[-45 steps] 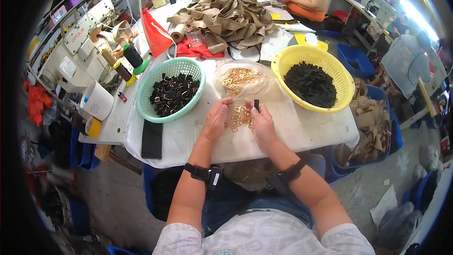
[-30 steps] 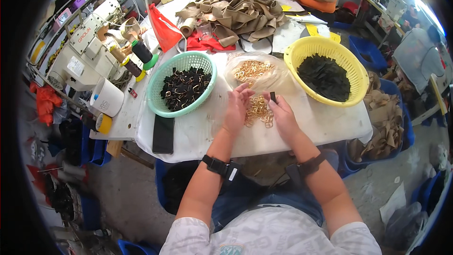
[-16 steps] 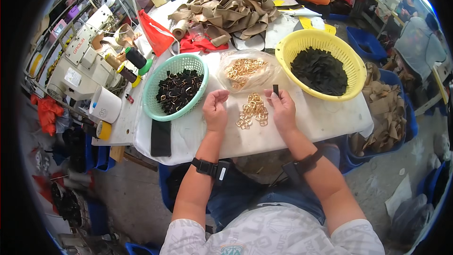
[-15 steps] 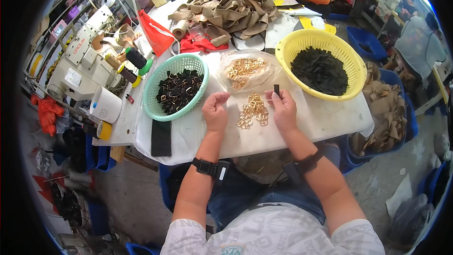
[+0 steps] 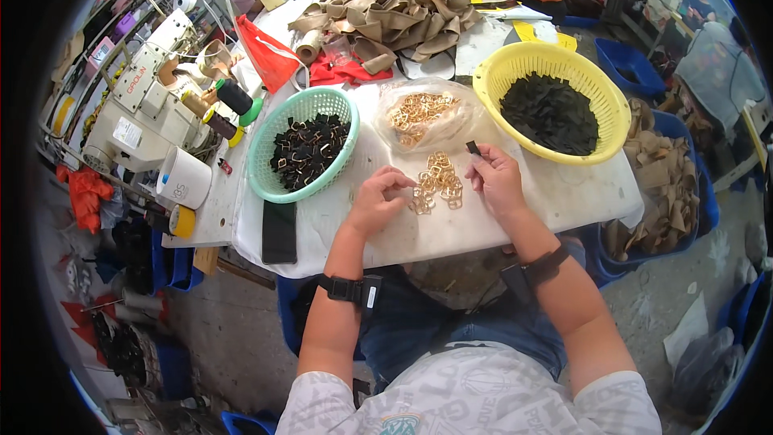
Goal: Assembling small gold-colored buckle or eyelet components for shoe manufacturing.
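Both forearms are being extended forward, each banded with a dark wrist strap. The left hand (image 5: 378, 200) is being held palm-down, fingers curled. The right hand (image 5: 497, 177) is being raised slightly, fingertips pinched together.

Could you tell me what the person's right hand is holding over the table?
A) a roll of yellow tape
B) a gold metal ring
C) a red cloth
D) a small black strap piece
D: the right hand pinches a small black strap piece between its fingertips, just right of the loose gold buckles on the table.
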{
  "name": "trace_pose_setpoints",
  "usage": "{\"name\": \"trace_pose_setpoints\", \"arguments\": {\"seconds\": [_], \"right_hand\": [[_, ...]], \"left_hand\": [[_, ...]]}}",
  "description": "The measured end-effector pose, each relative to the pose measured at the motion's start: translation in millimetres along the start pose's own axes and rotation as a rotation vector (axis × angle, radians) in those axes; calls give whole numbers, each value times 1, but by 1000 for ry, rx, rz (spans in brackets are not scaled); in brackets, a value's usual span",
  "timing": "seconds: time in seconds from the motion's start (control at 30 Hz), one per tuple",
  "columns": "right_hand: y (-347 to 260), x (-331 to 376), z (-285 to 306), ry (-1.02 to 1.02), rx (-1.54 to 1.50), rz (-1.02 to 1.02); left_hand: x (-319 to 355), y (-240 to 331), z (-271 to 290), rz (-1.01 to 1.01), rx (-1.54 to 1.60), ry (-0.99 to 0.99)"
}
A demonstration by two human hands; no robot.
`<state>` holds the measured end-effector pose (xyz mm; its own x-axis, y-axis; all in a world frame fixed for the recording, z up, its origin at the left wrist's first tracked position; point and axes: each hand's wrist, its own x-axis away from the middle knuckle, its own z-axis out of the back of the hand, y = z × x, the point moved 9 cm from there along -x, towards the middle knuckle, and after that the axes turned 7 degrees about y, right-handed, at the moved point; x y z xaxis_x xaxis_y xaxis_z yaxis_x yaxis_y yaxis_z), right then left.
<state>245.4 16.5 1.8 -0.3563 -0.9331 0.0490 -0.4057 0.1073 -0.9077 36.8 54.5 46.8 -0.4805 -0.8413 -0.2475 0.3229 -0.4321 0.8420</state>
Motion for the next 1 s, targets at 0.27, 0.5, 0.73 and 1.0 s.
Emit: {"name": "trace_pose_setpoints", "arguments": {"seconds": [0.27,0.5,0.73,1.0], "right_hand": [[3,3,-2,35,-29,14],[3,4,-5,14,-80,41],[-20,19,-13,63,514,368],[-16,14,-13,38,318,289]], "left_hand": [[-2,-7,-18,5,-65,-189],[2,-19,-5,250,48,-11],[-7,-24,-13,278,509,301],[-11,-32,-34,290,858,298]]}}
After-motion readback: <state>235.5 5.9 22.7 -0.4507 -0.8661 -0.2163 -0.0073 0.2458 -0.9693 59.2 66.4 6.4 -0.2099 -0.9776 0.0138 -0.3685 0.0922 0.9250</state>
